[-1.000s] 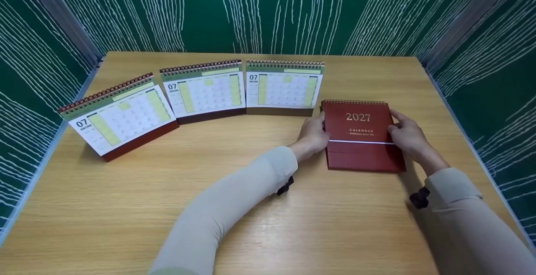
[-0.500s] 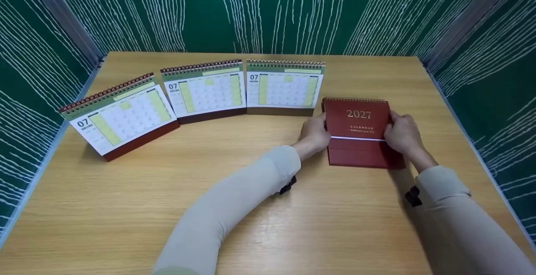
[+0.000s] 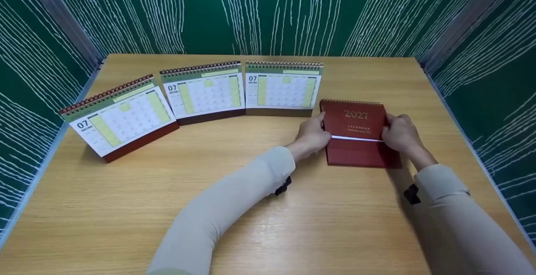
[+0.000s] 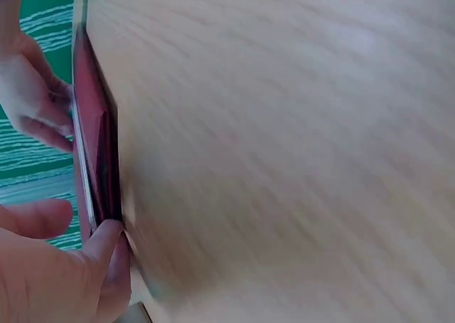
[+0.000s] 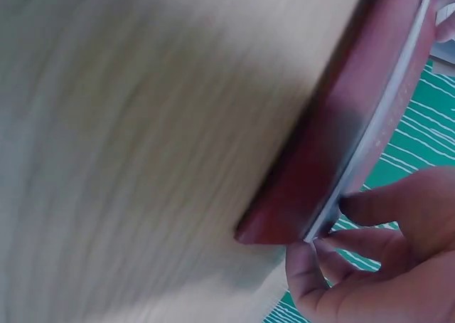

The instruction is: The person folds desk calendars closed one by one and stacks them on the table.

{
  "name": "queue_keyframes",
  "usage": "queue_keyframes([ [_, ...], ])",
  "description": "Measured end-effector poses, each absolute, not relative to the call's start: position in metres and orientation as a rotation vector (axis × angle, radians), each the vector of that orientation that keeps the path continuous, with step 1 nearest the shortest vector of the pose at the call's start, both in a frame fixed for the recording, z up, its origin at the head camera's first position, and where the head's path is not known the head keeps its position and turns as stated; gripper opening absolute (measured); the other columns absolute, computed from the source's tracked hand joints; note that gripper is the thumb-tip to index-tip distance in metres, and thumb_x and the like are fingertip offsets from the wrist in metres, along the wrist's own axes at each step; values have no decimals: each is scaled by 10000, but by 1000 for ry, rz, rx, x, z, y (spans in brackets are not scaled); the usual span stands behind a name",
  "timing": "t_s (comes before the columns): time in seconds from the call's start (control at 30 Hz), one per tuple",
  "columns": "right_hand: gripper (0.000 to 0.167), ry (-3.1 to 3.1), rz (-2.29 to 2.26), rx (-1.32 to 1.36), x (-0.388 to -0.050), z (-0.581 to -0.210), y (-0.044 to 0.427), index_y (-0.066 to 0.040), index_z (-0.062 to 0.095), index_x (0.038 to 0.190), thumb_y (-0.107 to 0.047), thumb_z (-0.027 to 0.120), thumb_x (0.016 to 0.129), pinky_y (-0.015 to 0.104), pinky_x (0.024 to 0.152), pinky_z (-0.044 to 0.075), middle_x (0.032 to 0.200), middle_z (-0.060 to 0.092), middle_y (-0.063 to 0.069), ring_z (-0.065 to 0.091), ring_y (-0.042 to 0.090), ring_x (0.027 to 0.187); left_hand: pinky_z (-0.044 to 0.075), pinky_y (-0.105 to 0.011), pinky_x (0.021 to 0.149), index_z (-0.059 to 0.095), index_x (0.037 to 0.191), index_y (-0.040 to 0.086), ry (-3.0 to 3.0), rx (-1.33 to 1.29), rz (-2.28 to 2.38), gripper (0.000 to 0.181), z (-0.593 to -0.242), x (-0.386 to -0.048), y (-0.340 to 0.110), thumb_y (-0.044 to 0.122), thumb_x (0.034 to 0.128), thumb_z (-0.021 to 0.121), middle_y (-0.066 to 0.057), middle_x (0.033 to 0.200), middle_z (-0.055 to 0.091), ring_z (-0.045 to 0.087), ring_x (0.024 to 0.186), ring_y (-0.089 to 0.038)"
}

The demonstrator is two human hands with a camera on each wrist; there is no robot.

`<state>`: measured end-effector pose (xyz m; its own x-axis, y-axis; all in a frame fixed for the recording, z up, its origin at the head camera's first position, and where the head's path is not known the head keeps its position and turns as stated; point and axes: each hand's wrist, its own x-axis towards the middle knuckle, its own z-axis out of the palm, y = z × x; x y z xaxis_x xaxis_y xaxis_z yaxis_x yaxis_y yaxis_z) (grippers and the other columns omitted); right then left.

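A dark red spiral-bound desk calendar (image 3: 354, 118) with "2027" on its cover sits low on the right side of the table. White page edges show as a strip between its cover and the red base flap in front. At its left side edge, my left hand (image 3: 313, 134) grips it between thumb and fingers. My right hand (image 3: 403, 134) pinches the opposite edge, its thumb near the cover's lower corner. In the right wrist view the thumb and fingertips of the right hand (image 5: 384, 252) close on the page block. The left wrist view has the left hand (image 4: 64, 273) at the near corner.
Three propped-up calendars, all on page 07, stand in an arc: the left one (image 3: 123, 116), the middle one (image 3: 205, 91) and the right one (image 3: 284, 88), close beside my left hand. Green walls (image 3: 205, 11) with white streaks enclose the wooden table (image 3: 251, 224).
The right hand has shifted left along the red calendar's edge and taken a tighter hold. The calendar's front edge has moved slightly back, and its white page strip shows wider. The three standing calendars stay put.
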<state>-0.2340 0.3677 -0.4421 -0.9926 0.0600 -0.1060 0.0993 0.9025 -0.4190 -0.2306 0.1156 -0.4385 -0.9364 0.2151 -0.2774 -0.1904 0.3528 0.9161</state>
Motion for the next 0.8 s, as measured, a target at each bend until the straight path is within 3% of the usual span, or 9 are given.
queue_keyframes([
  [0.07, 563, 2965, -653, 95, -234, -441, 368, 172, 279, 1571, -48, 407, 1068, 686, 984, 491, 1384, 390, 473, 508, 530, 1123, 467, -211, 539, 388, 1656, 148, 2287, 44, 1607, 761, -437, -231, 112, -82, 960, 593, -83, 1426, 679, 564, 650, -85],
  [0.13, 570, 2955, -653, 76, -234, -440, 368, 174, 271, 1572, -52, 407, 1067, 697, 989, 484, 1393, 378, 482, 507, 545, 1132, 520, -201, 751, 414, 1643, 127, 2294, 85, 1618, 741, -436, -231, 109, -71, 955, 604, -76, 1385, 705, 655, 928, -113],
  [0.2, 573, 2957, -638, 52, -234, -439, 369, 179, 274, 1569, -49, 407, 1060, 706, 993, 475, 1396, 374, 497, 506, 558, 1135, 473, -171, 940, 418, 1637, 104, 2293, 133, 1624, 728, -436, -231, 106, -64, 956, 614, -72, 1408, 693, 607, 1215, -118],
  [0.23, 573, 2955, -639, 53, -234, -439, 369, 178, 275, 1570, -49, 408, 1061, 702, 987, 481, 1393, 377, 495, 510, 553, 1126, 460, -173, 963, 413, 1639, 99, 2277, 150, 1633, 724, -436, -231, 104, -61, 962, 612, -81, 1404, 694, 598, 1259, -138],
  [0.37, 585, 2919, -678, 68, -235, -437, 367, 168, 250, 1586, -50, 415, 1068, 682, 988, 491, 1409, 375, 480, 504, 513, 1123, 489, -207, 798, 381, 1650, 82, 2234, 169, 1627, 720, -435, -232, 93, -45, 981, 615, -123, 1475, 628, 629, 1156, -201],
  [0.43, 599, 2892, -713, 69, -236, -435, 366, 164, 229, 1595, -52, 423, 1071, 673, 1004, 496, 1445, 375, 478, 512, 501, 1146, 481, -207, 775, 386, 1651, 97, 2227, 166, 1613, 704, -433, -233, 86, -19, 998, 621, -131, 1486, 604, 632, 1135, -208],
  [0.5, 622, 2862, -748, 83, -236, -432, 366, 153, 201, 1608, -71, 435, 1076, 684, 1038, 476, 1472, 354, 472, 488, 502, 1180, 524, -235, 846, 383, 1653, 106, 2217, 174, 1610, 693, -430, -234, 76, 0, 1012, 622, -143, 1510, 576, 640, 1193, -241],
  [0.6, 661, 2852, -742, 111, -236, -426, 366, 127, 192, 1625, -113, 469, 1074, 724, 1081, 422, 1518, 300, 473, 423, 552, 1262, 489, -267, 1081, 385, 1652, 116, 2226, 184, 1600, 681, -424, -235, 62, 29, 1020, 623, -136, 1537, 559, 560, 1383, -242],
  [0.8, 725, 2849, -680, 141, -235, -413, 363, 55, 193, 1657, -219, 526, 1075, 801, 1117, 291, 1613, 159, 437, 171, 629, 1428, 497, -331, 1116, 422, 1635, 141, 2286, 182, 1569, 667, -412, -240, 34, 46, 1012, 642, -121, 1529, 575, 562, 1387, -258],
])
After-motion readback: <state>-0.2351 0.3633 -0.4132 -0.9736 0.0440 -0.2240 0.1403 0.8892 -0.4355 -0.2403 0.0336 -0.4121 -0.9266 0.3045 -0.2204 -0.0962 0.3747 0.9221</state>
